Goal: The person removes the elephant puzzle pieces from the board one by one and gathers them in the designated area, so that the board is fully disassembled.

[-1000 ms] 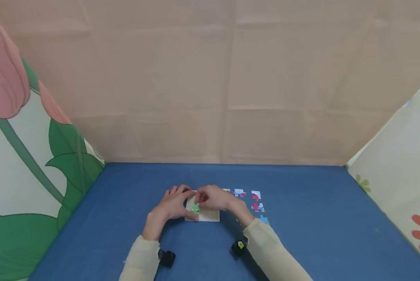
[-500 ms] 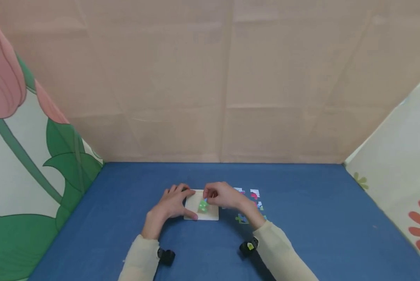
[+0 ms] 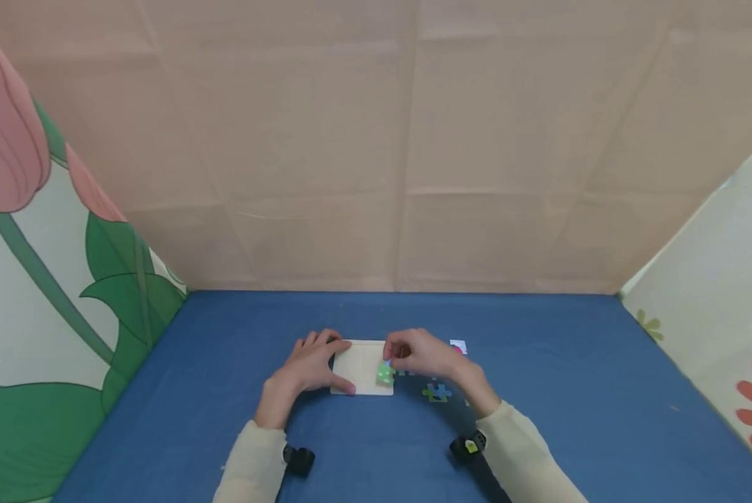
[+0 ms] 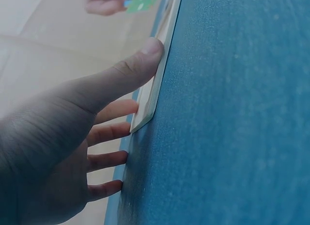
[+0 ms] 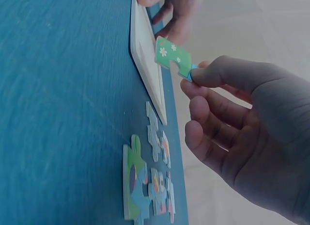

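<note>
My right hand (image 3: 422, 353) pinches a green puzzle piece (image 5: 173, 57) with white flowers and a blue corner between thumb and index finger. In the head view, the piece overlaps the right part of a pale wooden puzzle tray (image 3: 353, 367); the right wrist view shows it raised off the tray. My left hand (image 3: 309, 363) lies at the tray's left side, fingers fairly straight and spread. Its thumb (image 4: 152, 48) rests on the near rim, and the index fingertip touches the far side. No pieces show in the visible part of the tray.
Right of the tray lie several loose puzzle pieces, among them a green and blue one (image 3: 437, 392) and a white and pink one (image 3: 458, 346), partly hidden under my right hand and forearm. A blue table (image 3: 256, 307) meets a beige cloth backdrop (image 3: 325, 244) behind.
My right hand has carried the green puzzle piece rightward, from over the tray's left part to its right edge. The left hand has stayed in place at the tray.
</note>
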### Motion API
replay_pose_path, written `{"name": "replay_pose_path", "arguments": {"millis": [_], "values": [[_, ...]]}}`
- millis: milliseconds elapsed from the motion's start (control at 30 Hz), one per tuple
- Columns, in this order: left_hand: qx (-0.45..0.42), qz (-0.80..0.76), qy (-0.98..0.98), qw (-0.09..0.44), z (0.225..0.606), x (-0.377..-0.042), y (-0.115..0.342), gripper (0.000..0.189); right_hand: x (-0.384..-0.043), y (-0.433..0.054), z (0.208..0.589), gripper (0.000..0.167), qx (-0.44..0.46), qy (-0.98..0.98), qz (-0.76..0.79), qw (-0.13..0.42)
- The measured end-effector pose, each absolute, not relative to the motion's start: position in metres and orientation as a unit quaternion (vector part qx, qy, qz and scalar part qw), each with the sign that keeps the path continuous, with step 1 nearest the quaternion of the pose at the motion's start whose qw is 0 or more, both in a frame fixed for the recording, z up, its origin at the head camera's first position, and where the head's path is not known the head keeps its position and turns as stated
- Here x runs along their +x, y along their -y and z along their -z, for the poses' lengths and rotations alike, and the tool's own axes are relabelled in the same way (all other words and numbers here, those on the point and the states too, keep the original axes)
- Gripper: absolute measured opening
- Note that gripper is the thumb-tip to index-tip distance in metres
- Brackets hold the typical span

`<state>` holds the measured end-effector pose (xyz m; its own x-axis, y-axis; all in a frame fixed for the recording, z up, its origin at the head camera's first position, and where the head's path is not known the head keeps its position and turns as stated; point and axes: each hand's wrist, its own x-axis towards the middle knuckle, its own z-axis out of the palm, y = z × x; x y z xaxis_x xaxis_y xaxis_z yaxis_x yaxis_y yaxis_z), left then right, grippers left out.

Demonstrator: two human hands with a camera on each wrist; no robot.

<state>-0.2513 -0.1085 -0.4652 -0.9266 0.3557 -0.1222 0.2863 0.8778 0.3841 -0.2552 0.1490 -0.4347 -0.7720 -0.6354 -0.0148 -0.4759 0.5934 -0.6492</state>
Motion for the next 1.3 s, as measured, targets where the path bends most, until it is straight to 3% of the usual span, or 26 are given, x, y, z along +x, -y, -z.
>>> {"name": "replay_pose_path", "arguments": {"millis": [1300], "values": [[0.157, -0.185, -0.965, 0.098, 0.462, -0.245, 0.105, 0.091, -0.241, -0.181, 0.450, 0.015, -0.318, -0.885, 0.301, 0.157]]}}
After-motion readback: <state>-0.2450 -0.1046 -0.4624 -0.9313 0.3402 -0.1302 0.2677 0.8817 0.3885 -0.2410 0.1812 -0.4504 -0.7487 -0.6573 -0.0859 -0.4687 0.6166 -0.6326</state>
